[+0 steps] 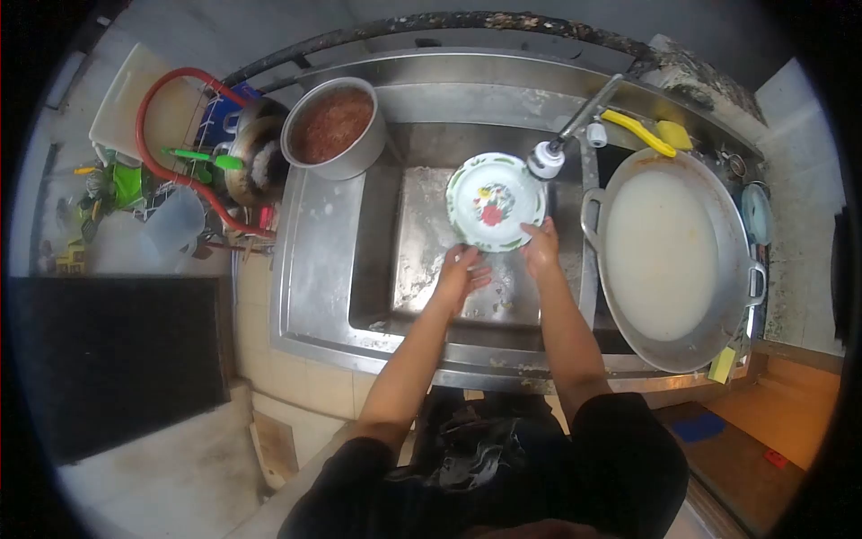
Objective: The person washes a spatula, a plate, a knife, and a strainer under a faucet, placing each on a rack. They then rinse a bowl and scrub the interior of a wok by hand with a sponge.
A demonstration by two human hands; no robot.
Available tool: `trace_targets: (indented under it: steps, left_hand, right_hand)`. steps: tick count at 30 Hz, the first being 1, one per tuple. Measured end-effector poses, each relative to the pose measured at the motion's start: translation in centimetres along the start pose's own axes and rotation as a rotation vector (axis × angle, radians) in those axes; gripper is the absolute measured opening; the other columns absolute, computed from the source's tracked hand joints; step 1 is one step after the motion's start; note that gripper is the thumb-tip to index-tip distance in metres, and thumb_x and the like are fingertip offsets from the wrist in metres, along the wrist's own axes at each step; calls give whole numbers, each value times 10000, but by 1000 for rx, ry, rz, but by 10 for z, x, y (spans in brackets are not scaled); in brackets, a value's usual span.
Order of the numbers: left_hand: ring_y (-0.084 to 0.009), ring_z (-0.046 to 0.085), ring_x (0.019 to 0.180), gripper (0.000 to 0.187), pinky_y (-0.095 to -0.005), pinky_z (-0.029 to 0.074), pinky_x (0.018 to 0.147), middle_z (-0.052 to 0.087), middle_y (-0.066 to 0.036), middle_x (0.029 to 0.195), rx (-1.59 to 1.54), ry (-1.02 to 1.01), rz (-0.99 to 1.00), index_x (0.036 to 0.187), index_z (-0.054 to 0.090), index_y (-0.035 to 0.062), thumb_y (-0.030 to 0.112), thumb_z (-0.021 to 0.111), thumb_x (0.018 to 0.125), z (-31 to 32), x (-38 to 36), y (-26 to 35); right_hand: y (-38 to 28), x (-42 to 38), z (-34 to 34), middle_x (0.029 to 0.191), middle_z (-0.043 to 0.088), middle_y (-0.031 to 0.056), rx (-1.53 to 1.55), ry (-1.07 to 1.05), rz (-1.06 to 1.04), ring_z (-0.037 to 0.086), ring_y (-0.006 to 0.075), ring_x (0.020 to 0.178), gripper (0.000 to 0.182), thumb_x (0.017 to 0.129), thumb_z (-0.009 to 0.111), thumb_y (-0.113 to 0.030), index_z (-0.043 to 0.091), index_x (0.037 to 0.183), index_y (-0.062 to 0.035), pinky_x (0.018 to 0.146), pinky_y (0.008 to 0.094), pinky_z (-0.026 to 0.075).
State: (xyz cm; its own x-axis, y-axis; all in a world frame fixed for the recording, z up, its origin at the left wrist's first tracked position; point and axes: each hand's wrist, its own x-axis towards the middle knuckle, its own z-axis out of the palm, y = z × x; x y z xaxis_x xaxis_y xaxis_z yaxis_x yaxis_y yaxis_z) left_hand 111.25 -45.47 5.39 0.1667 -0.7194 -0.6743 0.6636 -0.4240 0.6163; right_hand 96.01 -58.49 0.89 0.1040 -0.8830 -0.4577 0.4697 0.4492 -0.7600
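A white plate (471, 193) with a green patterned rim and painted flowers is held over the metal sink basin (417, 260), just beside the tap head (545, 160). My right hand (541, 249) grips its lower right edge, thumb on top. Below the plate's lower left edge is my left hand (463, 276), fingers apart and nothing held in it; whether a fingertip touches the rim is hard to tell.
Right of the sink sits a large two-handled pan (664, 256) of cloudy liquid. A pot (334, 126) with reddish-brown contents stands at the basin's upper left. A yellow-handled tool (639, 131) and a sponge (673, 135) lie behind the pan.
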Motion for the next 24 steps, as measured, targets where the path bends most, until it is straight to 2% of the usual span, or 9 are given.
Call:
trace_targets:
  steps: [5, 10, 13, 15, 16, 18, 19, 21, 24]
  left_hand:
    - [-274, 678, 993, 493, -423, 599, 835, 589, -164, 1293, -34, -29, 51, 1438, 392, 41, 215, 574, 1014, 11, 18, 5]
    - [-300, 679, 1023, 470, -430, 614, 837, 594, -175, 1298, -121, -63, -12, 1425, 407, 9, 78, 522, 975, 9, 23, -3]
    - [-346, 644, 1130, 505, -458, 599, 884, 563, -200, 1339, -47, -58, 79, 1445, 389, 1, 52, 530, 963, 27, 11, -1]
    - [-344, 656, 1110, 498, -460, 610, 876, 573, -200, 1328, -4, -51, 125, 1441, 388, -2, 48, 518, 963, 37, 9, 1]
    - [-342, 668, 1091, 491, -462, 620, 868, 582, -199, 1316, 33, -42, 169, 1437, 387, -5, 43, 507, 963, 41, 9, 2]
    - [-342, 667, 1095, 478, -450, 623, 858, 584, -204, 1311, 4, -28, 157, 1428, 399, -13, 45, 508, 966, 48, 8, 7]
    - [-342, 666, 1100, 466, -439, 627, 849, 586, -208, 1306, -27, -14, 142, 1420, 411, -22, 47, 508, 969, 48, 9, 8]
    - [-322, 666, 1095, 452, -417, 611, 857, 593, -191, 1305, -52, -27, 74, 1407, 430, -21, 66, 525, 974, 45, 14, 9]
    - [-268, 675, 1051, 407, -370, 591, 836, 627, -154, 1264, -74, -66, -40, 1373, 478, -12, 104, 544, 988, 33, 35, -1]
  right_hand:
    - [-14, -28, -12, 1174, 661, 95, -135, -98, 228, 701, 208, 907, 469, 928, 638, -46, 494, 1374, -52, 702, 313, 582]
    - [-21, -32, -24, 1182, 680, 129, -156, -111, 285, 717, 225, 910, 374, 978, 614, -133, 553, 1328, -17, 747, 361, 612]
    - [2, -2, -46, 1191, 685, 148, -403, -139, 174, 717, 228, 930, 393, 964, 639, -154, 568, 1314, 10, 763, 366, 601]
    - [18, 16, -56, 1180, 690, 161, -920, -61, -134, 707, 219, 962, 419, 945, 656, -161, 575, 1308, 31, 758, 366, 584]
    - [16, 18, -57, 1180, 690, 161, -917, -60, -136, 707, 219, 962, 419, 945, 656, -161, 575, 1308, 31, 758, 366, 584]
    - [7, 19, -55, 1081, 696, 208, -830, -85, -108, 686, 313, 1029, 409, 911, 668, -162, 602, 1220, 98, 931, 401, 510]
    - [-2, 15, -52, 1081, 696, 208, -828, -87, -110, 686, 313, 1029, 409, 911, 668, -162, 602, 1220, 98, 931, 401, 510]
    - [-18, 0, -47, 1142, 675, 150, -608, -58, -123, 685, 201, 961, 438, 938, 644, -124, 535, 1332, 32, 725, 346, 570]
    - [-41, -31, -42, 1122, 667, 135, -588, -83, -277, 670, 170, 912, 448, 947, 615, -71, 490, 1366, 23, 692, 301, 556]
